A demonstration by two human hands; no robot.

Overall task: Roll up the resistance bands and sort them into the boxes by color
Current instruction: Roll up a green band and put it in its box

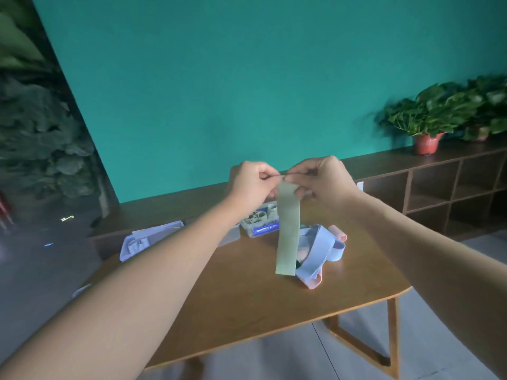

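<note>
Teal wall behind; over the wood surface point(247, 303) left hand point(251, 185) and right hand point(322, 182) both pinch a green band point(288, 231) by its top, box labels unreadable.

Both my arms reach forward, bare to the elbow, converging in front of me at chest height. My left hand point(251, 185) is curled, thumb and forefinger pinched together at the top edge of the band point(287, 229). My right hand point(321, 181) mirrors it, knuckles up, fingertips pinched on the same edge. The two hands almost touch, wrists bent slightly inward.
</note>
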